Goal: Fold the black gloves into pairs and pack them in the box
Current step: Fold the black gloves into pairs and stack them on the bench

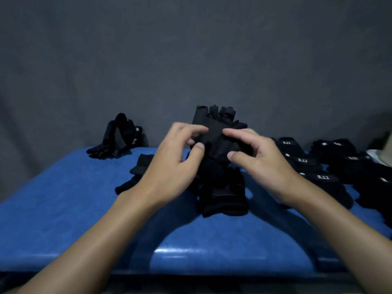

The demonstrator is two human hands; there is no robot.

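A black fingerless glove [216, 126] is held upright above the blue table [63, 209], its finger stubs pointing up. My left hand [174, 166] pinches its left side with curled fingers and thumb. My right hand [261, 160] pinches its right side the same way. Below them a heap of black gloves [224, 196] lies on the table. A single black glove [137, 175] lies just left of my left hand, partly hidden by it. No box shows in this view.
A small heap of black gloves [121, 136] sits at the table's far left edge. Several black gloves with white "5.11" labels [318, 175] are laid out on the right side. A grey cloth backdrop [191, 49] hangs behind the table.
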